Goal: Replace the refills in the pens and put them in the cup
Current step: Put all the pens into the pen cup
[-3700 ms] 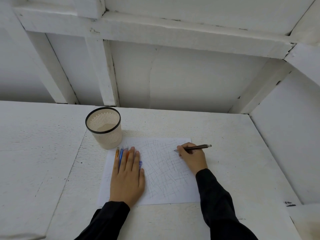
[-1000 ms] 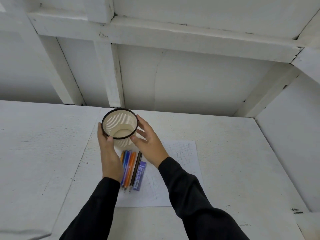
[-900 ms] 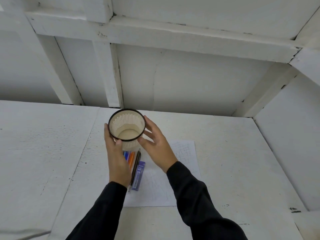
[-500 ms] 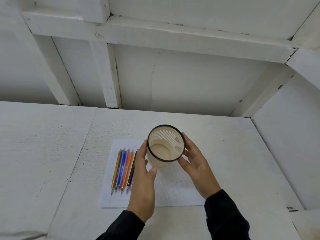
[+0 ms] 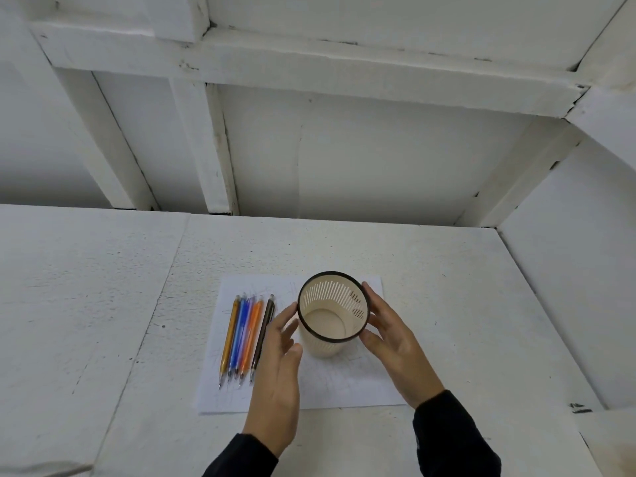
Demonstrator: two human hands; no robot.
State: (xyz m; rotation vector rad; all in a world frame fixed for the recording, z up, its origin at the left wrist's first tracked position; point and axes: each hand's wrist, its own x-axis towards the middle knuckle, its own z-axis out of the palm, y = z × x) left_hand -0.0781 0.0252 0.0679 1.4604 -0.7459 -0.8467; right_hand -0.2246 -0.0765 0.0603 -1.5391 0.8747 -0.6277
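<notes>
A beige slotted cup [image 5: 325, 349] with a black rim stands empty on the scribbled sheet of paper [image 5: 344, 387] in the middle of the table. My right hand [image 5: 395, 346] grips its right side, fingers behind the rim and thumb in front. Just left of the cup is my left hand [image 5: 277, 383], fingers straight and loose, at most brushing the wall. Several pens [image 5: 242, 335] lie side by side on the left part of the paper: yellow, blue, orange and a dark brown one [image 5: 262, 335] nearest my left hand.
The table [image 5: 103, 304] is white and rough. A white wall with slanted beams [image 5: 213, 149] rises behind it, and a white side wall [image 5: 568, 287] closes the right edge.
The cup has travelled from the far left of the paper, over the pens, to the sheet's middle and now rests there. My left hand has loosened off it.
</notes>
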